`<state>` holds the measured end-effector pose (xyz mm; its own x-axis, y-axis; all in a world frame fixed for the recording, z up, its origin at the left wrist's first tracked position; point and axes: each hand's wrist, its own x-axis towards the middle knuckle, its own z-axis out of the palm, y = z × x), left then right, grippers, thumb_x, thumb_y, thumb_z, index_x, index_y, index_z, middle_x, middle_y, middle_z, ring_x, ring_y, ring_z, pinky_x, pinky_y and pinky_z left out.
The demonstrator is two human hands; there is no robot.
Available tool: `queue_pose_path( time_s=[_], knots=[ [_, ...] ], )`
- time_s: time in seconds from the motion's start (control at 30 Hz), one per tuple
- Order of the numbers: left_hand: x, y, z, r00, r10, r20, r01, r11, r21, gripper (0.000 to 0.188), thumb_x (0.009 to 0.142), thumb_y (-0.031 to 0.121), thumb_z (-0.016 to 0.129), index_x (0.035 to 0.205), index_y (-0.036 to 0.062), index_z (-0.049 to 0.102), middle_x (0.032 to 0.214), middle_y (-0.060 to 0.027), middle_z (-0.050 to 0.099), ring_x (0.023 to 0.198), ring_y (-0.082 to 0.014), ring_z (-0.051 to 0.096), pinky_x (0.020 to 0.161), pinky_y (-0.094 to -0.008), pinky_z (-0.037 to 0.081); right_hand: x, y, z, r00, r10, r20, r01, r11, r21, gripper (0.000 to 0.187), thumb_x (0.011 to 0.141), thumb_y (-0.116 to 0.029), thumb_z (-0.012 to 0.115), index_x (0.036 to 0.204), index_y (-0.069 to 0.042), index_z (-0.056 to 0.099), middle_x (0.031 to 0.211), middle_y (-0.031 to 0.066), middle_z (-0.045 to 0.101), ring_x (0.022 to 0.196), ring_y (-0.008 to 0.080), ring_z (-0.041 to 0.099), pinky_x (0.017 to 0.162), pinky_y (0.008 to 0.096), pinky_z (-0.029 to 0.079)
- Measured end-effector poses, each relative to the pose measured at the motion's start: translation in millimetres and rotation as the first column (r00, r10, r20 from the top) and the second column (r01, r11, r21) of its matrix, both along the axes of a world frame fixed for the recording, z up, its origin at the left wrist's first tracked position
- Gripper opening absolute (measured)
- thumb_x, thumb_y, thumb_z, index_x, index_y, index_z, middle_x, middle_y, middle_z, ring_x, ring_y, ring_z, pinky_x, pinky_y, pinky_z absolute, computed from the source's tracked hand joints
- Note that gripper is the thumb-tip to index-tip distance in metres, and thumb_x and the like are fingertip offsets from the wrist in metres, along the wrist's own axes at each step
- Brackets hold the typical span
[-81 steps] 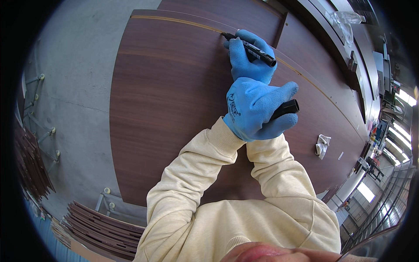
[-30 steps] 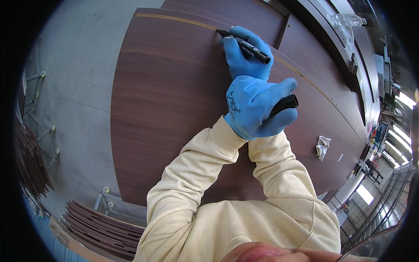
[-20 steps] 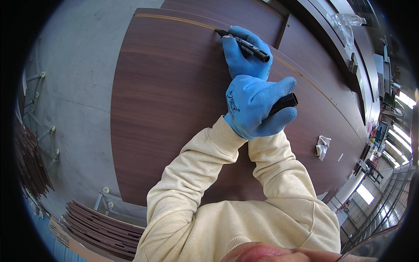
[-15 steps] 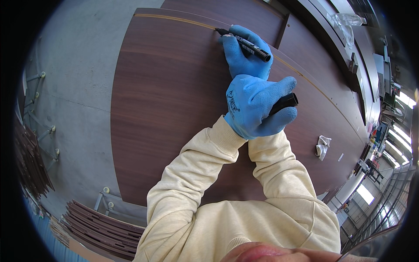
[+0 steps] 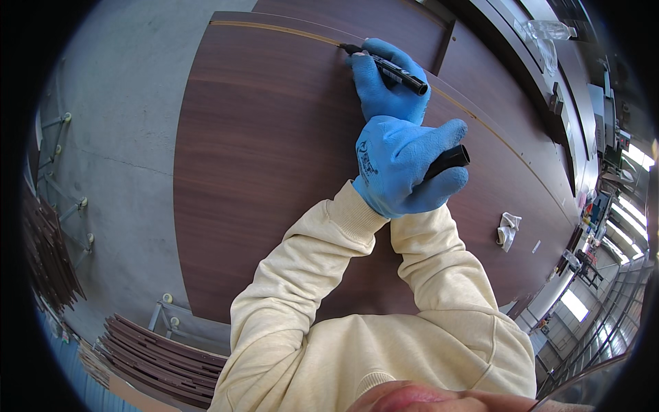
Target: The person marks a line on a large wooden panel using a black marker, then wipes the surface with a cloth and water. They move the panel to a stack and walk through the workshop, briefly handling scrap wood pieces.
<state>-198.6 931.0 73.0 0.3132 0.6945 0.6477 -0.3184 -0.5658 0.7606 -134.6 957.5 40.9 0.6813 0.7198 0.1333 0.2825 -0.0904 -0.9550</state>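
Both of my hands wear blue gloves. My right hand [image 5: 392, 89] is closed on a black marker [image 5: 398, 74], whose tip meets the tan line [image 5: 274, 27] along the far side of a dark brown wood-grain panel [image 5: 268, 130]. Crossed over my right wrist, my left hand [image 5: 401, 165] grips a black marker cap [image 5: 449, 162] between thumb and fingers, its open end pointing right. The left hand hides the right wrist and part of the right cuff.
Beyond the line lies another brown panel [image 5: 364, 17]. A crumpled white cloth [image 5: 508, 231] rests on the right part of the panel. Clear plastic bottles [image 5: 549, 31] lie at the far right. Brown strips [image 5: 165, 357] are stacked at lower left, near wheeled metal frames [image 5: 156, 316] on the grey floor [image 5: 123, 137].
My right hand and the marker have shifted very slightly to the right along the tan line. My left hand with the cap has hardly moved.
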Motion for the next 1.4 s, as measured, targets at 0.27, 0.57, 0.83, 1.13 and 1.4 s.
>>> queue_pose_path(
  time_s=[0.27, 0.57, 0.83, 1.13, 1.4],
  knots=[
    [2.2, -0.6, -1.3, 0.999, 0.018, 0.034, -0.018, 1.000, 0.003, 0.047, 0.098, 0.045, 0.065, 0.108, -0.0005, 0.070, 0.061, -0.0026, 0.061, 0.048, -0.0210, 0.058, 0.047, -0.0329, 0.045, -1.1, 0.3, 1.1, 1.000, -0.006, -0.025, 0.006, 1.000, 0.000, 0.028, 0.091, -0.024, 0.080, 0.113, -0.008, 0.075, 0.099, 0.0121, 0.077, 0.091, 0.0226, 0.077, 0.085, 0.0343, 0.061],
    [0.7, 0.6, 1.5, 1.000, -0.013, -0.005, 0.013, 1.000, -0.004, 0.048, 0.099, 0.046, 0.065, 0.108, -0.0001, 0.071, 0.061, -0.0023, 0.061, 0.047, -0.0200, 0.058, 0.046, -0.0325, 0.045, 0.4, 0.4, 0.3, 1.000, 0.002, 0.007, -0.002, 1.000, 0.011, 0.026, 0.091, -0.024, 0.080, 0.111, -0.008, 0.076, 0.099, 0.0116, 0.077, 0.090, 0.0235, 0.077, 0.085, 0.0340, 0.061],
    [1.6, -0.8, -0.6, 1.000, 0.006, 0.006, -0.007, 1.000, 0.009, 0.045, 0.098, 0.044, 0.066, 0.107, 0.0010, 0.071, 0.061, -0.0020, 0.061, 0.049, -0.0205, 0.059, 0.048, -0.0328, 0.046, -2.4, -0.2, 4.9, 0.998, -0.045, -0.048, 0.046, 0.999, 0.003, 0.027, 0.093, -0.021, 0.079, 0.114, -0.006, 0.074, 0.099, 0.0121, 0.078, 0.090, 0.0209, 0.076, 0.086, 0.0328, 0.061],
    [-6.0, -1.1, 3.7, 0.989, -0.109, -0.096, 0.109, 0.994, -0.009, 0.046, 0.099, 0.042, 0.065, 0.109, -0.0018, 0.074, 0.074, -0.0072, 0.070, 0.057, -0.0203, 0.066, 0.055, -0.0300, 0.052, 0.1, -5.2, 1.1, 0.982, -0.121, -0.147, 0.133, 0.989, 0.069, 0.026, 0.092, -0.020, 0.079, 0.114, -0.007, 0.074, 0.102, 0.0113, 0.077, 0.091, 0.0216, 0.076, 0.087, 0.0336, 0.061],
    [-1.5, -19.2, 8.6, 0.970, -0.243, -0.016, 0.243, 0.970, 0.003, 0.041, 0.098, 0.040, 0.064, 0.111, 0.0022, 0.073, 0.079, -0.0073, 0.073, 0.065, -0.0258, 0.070, 0.060, -0.0330, 0.054, 8.3, -46.9, 57.7, 0.916, -0.205, -0.346, 0.260, 0.958, 0.121, 0.028, 0.098, -0.015, 0.073, 0.121, 0.001, 0.067, 0.100, 0.0156, 0.076, 0.092, 0.0217, 0.076, 0.082, 0.0320, 0.062]
  ],
)
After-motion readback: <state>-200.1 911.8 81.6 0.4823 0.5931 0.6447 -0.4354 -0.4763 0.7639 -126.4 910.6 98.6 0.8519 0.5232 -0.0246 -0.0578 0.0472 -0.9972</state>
